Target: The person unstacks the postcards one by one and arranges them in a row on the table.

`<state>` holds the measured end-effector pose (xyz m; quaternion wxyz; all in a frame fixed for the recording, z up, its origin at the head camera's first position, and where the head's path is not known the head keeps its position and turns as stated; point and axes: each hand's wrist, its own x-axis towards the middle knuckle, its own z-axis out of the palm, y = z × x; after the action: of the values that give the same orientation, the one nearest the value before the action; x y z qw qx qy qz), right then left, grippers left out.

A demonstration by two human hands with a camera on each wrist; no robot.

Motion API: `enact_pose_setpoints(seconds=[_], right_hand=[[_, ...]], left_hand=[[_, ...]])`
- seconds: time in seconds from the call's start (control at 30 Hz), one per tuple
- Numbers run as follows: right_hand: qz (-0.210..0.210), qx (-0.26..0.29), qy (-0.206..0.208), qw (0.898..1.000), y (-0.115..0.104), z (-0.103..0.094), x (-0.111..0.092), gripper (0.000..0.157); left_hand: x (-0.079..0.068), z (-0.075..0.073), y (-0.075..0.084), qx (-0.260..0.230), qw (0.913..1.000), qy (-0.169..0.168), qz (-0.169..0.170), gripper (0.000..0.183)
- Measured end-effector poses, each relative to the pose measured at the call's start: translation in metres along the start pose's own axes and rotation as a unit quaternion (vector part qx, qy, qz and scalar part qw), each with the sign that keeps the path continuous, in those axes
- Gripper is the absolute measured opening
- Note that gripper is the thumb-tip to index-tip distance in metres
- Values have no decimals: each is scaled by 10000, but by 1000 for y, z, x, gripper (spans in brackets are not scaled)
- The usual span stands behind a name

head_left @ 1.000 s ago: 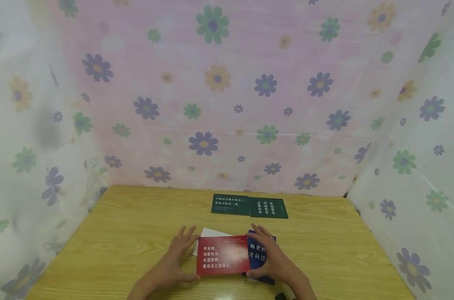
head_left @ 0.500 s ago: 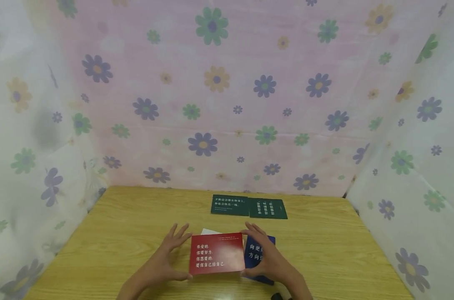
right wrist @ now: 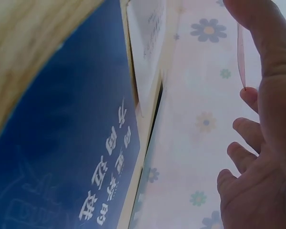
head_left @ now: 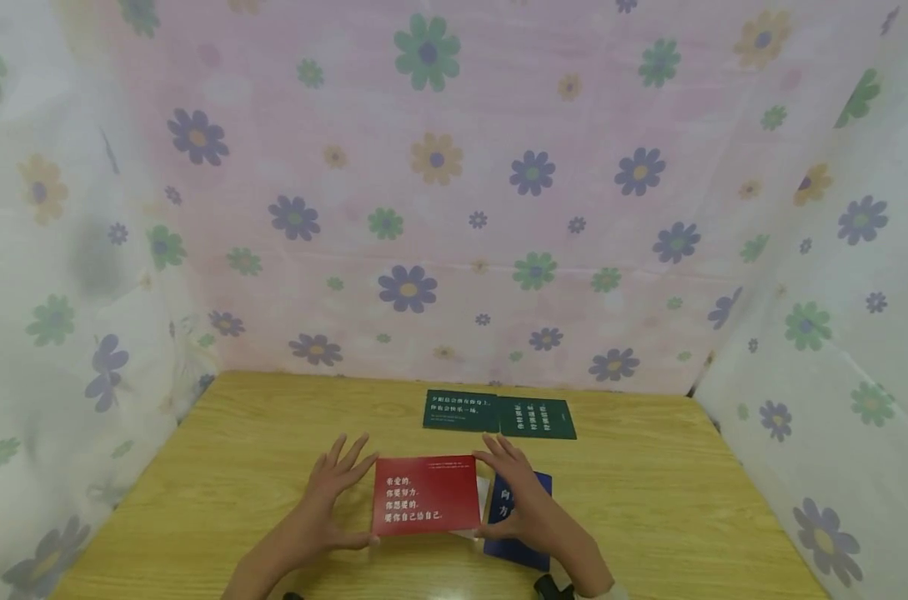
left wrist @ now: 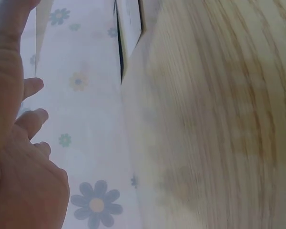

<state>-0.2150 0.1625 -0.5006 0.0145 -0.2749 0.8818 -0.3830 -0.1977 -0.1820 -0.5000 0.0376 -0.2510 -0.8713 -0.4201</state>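
A red card [head_left: 423,500] with white printed characters is held up above the table by both hands. My left hand [head_left: 322,508] grips its left corners between thumb and fingers, and my right hand [head_left: 529,508] does the same on the right side. Seen from the right wrist, the red card [right wrist: 241,62] is almost edge-on between thumb and index fingertip. A white card [head_left: 483,493] lies under it, mostly hidden. Beside that, a dark blue card [head_left: 515,552] with white lettering lies on the table, partly covered by the right hand.
Two dark green cards, a left one [head_left: 454,421] and a right one [head_left: 562,427], lie side by side toward the back of the wooden table [head_left: 664,500]. Flowered sheeting [head_left: 476,167] hangs behind the table and along both sides.
Both hands have carried the red card to the left and slightly away from me. The white card's right part now shows beside it. The blue and green cards stay put.
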Motion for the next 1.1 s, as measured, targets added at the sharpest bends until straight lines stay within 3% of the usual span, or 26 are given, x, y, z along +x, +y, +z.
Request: enact_pose_setpoints(seconds=[0.37, 0.63, 0.83, 1.1], right_hand=[[-484, 196, -73, 9986, -1, 1, 23, 97], [-441, 726, -146, 9963, 7, 5, 50, 96], [-615, 480, -235, 9967, 10, 6, 73, 98], [-816, 307, -199, 9960, 18, 6, 101, 100]], left_hand=[[11, -13, -17, 1289, 9910, 217, 301, 105], [20, -24, -34, 1252, 9920, 34, 133, 106], [31, -37, -45, 1565, 9876, -50, 126, 105], [46, -49, -57, 1176, 9926, -291, 98, 102]])
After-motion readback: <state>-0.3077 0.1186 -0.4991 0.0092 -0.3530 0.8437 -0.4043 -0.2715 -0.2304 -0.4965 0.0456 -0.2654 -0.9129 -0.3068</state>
